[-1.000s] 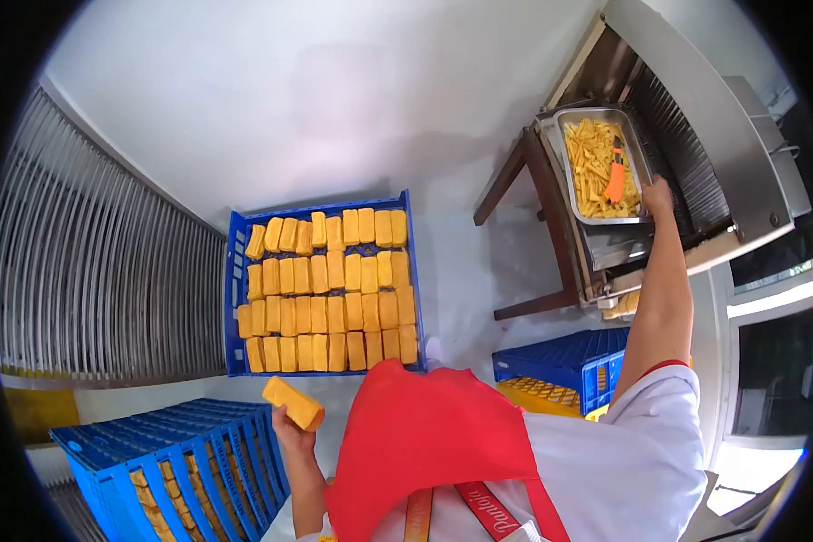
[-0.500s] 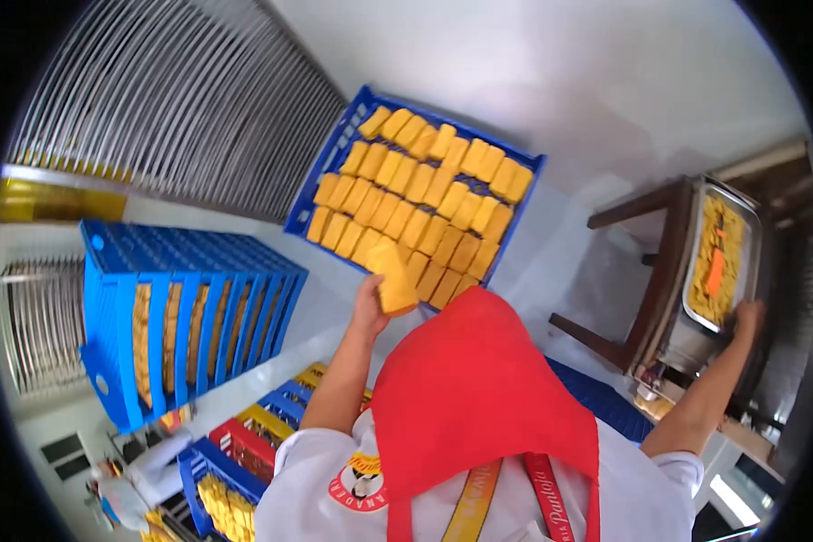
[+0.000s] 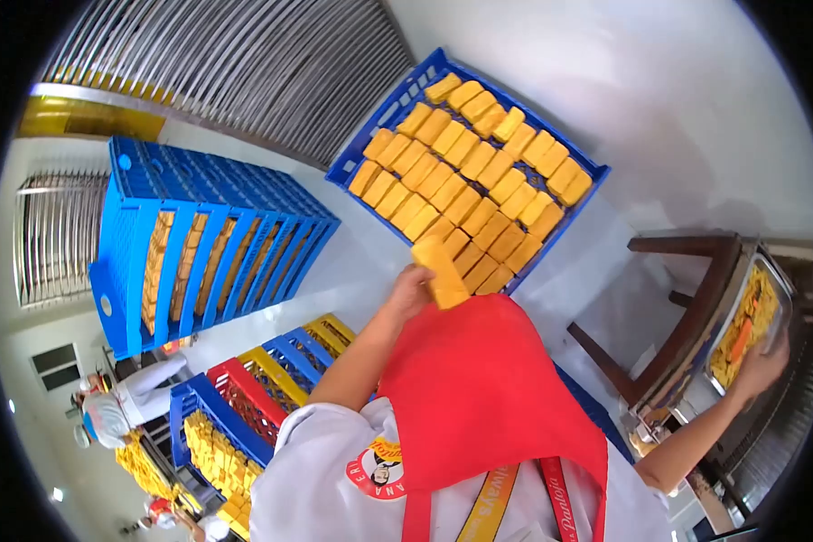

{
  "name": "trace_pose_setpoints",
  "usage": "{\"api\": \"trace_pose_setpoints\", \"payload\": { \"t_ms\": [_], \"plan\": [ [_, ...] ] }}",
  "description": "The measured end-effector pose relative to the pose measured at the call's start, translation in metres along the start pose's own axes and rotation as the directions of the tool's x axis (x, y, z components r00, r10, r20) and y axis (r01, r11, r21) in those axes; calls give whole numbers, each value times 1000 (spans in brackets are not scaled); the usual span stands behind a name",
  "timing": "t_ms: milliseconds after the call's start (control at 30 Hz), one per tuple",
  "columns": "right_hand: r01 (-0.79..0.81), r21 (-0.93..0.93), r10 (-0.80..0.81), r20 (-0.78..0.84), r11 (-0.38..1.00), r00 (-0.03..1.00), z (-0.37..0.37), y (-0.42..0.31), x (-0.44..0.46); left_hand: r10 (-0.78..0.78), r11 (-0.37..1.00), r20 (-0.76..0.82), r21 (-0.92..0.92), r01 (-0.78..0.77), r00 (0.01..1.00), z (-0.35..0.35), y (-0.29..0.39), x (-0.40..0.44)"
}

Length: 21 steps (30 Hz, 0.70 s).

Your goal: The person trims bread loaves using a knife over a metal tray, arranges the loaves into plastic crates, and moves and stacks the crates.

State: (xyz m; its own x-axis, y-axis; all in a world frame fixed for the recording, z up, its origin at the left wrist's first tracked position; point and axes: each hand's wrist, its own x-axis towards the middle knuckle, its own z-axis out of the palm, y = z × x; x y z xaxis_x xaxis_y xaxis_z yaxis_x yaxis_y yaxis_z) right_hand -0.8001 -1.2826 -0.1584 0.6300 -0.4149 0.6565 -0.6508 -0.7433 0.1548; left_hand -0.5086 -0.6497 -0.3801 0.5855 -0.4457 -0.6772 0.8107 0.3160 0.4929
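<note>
- Head view: left hand point(image 3: 413, 284) closed around a bread loaf point(image 3: 441, 273), apparently mid-handling.
- Right hand point(image 3: 764, 363) by the metal tray point(image 3: 777, 274), grip indiscernible.
- Next move likely needs light pressure.

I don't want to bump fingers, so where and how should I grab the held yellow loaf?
Maybe pinch the yellow loaf at its far end, across its width, coming from the blue crate. It's a long block; the left hand is on its left edge, and the red apron looks near the other end.

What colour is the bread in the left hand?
The bread is golden yellow; the head view shows it best.
</note>
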Motion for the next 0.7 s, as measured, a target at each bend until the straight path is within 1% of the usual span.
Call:
{"api": "trace_pose_setpoints", "payload": {
  "t_ms": [33, 67, 100, 133, 167, 200, 233, 267, 333, 367, 433, 467, 500, 567, 600, 633, 667, 700],
  "plan": [
    [-255, 163, 215, 229, 953, 949, 7, -53, -3, 12, 1000, 70, 22, -14, 997, 3, -1, 8],
    [-378, 435, 166, 450, 817, 878, 19, -111, -14, 17, 1000, 64, 16, -19, 998, 11, -2, 14],
    [-571, 572, 108, 645, 589, 757, 31, -169, -24, -18, 991, 60, 130, 10, 998, 24, 0, 18],
    [-818, 472, 33, 860, 328, 509, 35, -225, -37, -53, 969, 54, 242, 39, 997, 37, 2, 21],
    [-883, 396, -105, 918, 253, 381, 17, -292, -45, -48, 972, 56, 234, 34, 997, 47, 2, 26],
    [-935, 324, -322, 909, 147, 265, 28, -326, -74, -74, 969, 162, 246, 32, 984, 57, 3, 30],
    [-952, 251, -436, 887, 175, 153, 17, -373, -87, -100, 965, 267, 261, 28, 958, 63, 5, 34],
    [-980, 133, -593, 805, 147, 20, 24, -405, -107, -97, 966, 271, 257, 25, 958, 67, 8, 37],
    [-988, 141, -651, 756, 57, 71, 9, -473, -132, -197, 954, 249, 273, 127, 948, 61, 18, 45],
    [-988, 142, -648, 758, 56, 72, 12, -493, -139, -200, 953, 252, 274, 128, 947, 49, 27, 52],
    [-985, -155, -606, 791, -76, -77, 21, -530, -151, -230, 951, 272, 268, 156, 934, 20, 45, 70],
    [-984, -126, -608, 794, -129, -22, 27, -547, -157, -250, 948, 296, 267, 172, 922, 0, 51, 80],
    [-984, -120, -594, 804, -130, -20, 30, -564, -153, -258, 947, 310, 266, 177, 915, -17, 62, 92],
    [-956, -266, -620, 774, -125, -134, 38, -599, -145, -415, 886, 255, 331, 325, 873, -56, 86, 115],
    [-945, -293, -609, 779, -144, -148, 49, -617, -150, -416, 811, 126, 500, 305, 900, -72, 108, 128],
    [-944, -299, -594, 788, -140, -161, 67, -631, -161, -307, 755, 93, 630, 182, 947, -99, 115, 154],
    [-920, -346, -571, 800, -186, -185, 90, -644, -179, -190, 658, 82, 750, 65, 978, -126, 121, 182],
    [-888, -392, -548, 810, -240, -209, 109, -657, -195, -21, 465, 62, 884, -45, 998, -142, 136, 204]
  ]
}}
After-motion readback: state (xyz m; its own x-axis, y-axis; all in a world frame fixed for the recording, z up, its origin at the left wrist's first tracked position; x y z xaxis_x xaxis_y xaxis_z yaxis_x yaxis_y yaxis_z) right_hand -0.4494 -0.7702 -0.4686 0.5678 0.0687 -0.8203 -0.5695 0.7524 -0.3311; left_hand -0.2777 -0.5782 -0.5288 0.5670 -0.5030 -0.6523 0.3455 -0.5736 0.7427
